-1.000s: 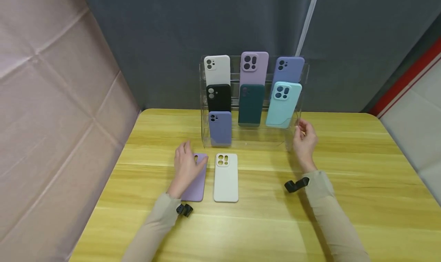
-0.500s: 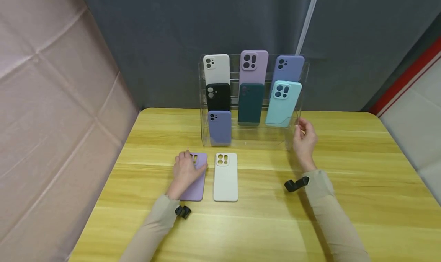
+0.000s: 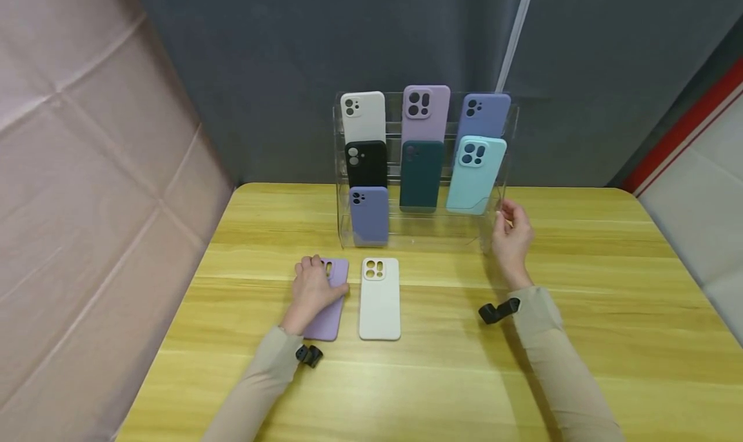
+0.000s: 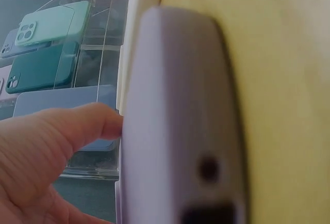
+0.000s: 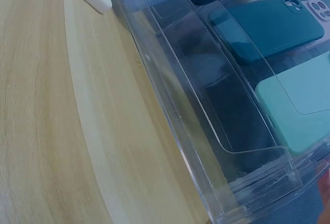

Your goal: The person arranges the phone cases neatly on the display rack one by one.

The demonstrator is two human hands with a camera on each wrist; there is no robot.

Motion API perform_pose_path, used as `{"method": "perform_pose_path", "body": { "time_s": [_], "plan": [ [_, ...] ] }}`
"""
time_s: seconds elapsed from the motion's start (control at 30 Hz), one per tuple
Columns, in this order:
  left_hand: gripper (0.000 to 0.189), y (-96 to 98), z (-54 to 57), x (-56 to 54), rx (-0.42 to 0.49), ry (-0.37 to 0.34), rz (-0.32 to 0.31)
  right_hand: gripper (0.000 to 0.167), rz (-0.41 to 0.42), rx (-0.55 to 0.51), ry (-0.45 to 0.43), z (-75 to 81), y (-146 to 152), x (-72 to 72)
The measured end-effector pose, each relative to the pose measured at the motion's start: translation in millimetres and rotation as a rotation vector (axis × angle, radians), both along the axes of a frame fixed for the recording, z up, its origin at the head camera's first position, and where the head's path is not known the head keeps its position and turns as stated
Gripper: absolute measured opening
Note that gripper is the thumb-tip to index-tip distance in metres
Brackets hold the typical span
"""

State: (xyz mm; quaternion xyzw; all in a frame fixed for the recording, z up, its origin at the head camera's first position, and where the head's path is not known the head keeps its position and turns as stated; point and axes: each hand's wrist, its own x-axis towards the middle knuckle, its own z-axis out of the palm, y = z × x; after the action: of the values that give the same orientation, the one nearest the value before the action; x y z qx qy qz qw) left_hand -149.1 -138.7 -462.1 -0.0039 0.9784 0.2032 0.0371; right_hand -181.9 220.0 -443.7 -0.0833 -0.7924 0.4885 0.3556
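My left hand (image 3: 311,290) lies over a lavender phone case (image 3: 332,313) on the table, thumb at its right edge and fingers curled over its upper left. In the left wrist view the thumb (image 4: 98,123) meets the side of this case (image 4: 154,110). To its right a white phone case (image 3: 380,306) lies flat, camera cutouts at the far end. At the right side of a clear stepped display stand (image 3: 418,239), my right hand (image 3: 513,242) pinches the stand's side edge. Only a sliver of its fingers shows in the right wrist view.
The stand bears several upright cases: white, black and periwinkle at left, pink-lilac and dark green (image 3: 420,177) in the middle, periwinkle and light turquoise (image 3: 477,177) at right. A grey curtain (image 3: 278,93) hangs behind the wooden table (image 3: 429,390).
My left hand has settled onto the lavender case, its fingers drawing in and its thumb coming down at the edge. The case has turned slightly. My right hand stays at the stand.
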Motion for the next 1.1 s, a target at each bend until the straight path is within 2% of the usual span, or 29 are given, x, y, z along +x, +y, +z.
{"method": "perform_pose_path", "body": {
  "time_s": [0.37, 0.77, 1.1],
  "plan": [
    [0.088, -0.9, 2.1, -2.0, 0.021, 0.008, -0.024, 0.025, 0.011, -0.013, -0.004, -1.1, -0.2, -0.3],
    [0.099, 13.6, 18.5, -6.2, 0.117, 0.082, -0.047, 0.024, 0.013, -0.001, 0.008, -2.2, 0.8, -0.3],
    [0.092, 32.5, 29.6, -9.2, 0.204, 0.243, -0.109, 0.023, 0.005, 0.01, 0.025, -1.5, -0.2, 0.4]
  ]
}}
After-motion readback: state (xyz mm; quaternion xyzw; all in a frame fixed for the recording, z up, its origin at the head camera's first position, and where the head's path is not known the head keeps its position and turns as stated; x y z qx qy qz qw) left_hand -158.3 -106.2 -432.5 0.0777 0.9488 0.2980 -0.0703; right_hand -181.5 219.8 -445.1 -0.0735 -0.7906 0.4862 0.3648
